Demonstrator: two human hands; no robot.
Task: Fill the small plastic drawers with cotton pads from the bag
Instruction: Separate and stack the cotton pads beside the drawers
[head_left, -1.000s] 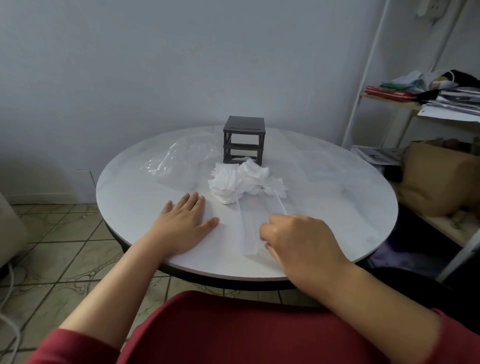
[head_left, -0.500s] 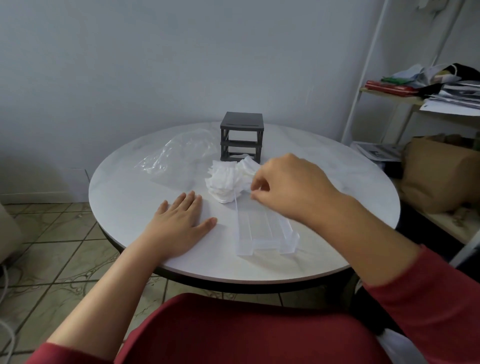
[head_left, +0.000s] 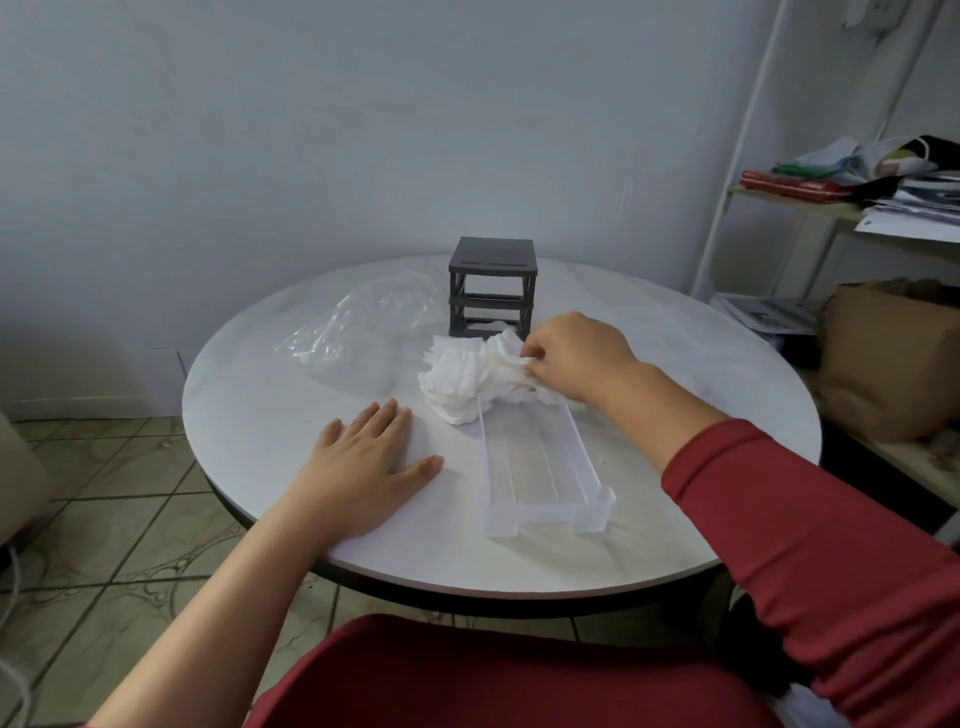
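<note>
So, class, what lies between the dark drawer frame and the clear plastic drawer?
The heap of white cotton pads, pinched by the right hand; the head view shows it.

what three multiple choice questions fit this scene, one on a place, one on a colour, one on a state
1. Where is the clear drawer?
A. on the floor
B. on the table, nearer the person than the cotton pads
C. on the side shelf
2. What colour is the drawer frame?
A. white
B. red
C. dark grey
3. What is the right hand doing?
A. pinching the cotton pads
B. lying flat on the table
C. holding the bag

Answers: 1 B, the drawer lies on the tabletop in front of the pile; 2 C, the frame is dark grey against the pale wall; 3 A, its fingers pinch the pile's right side.
</note>
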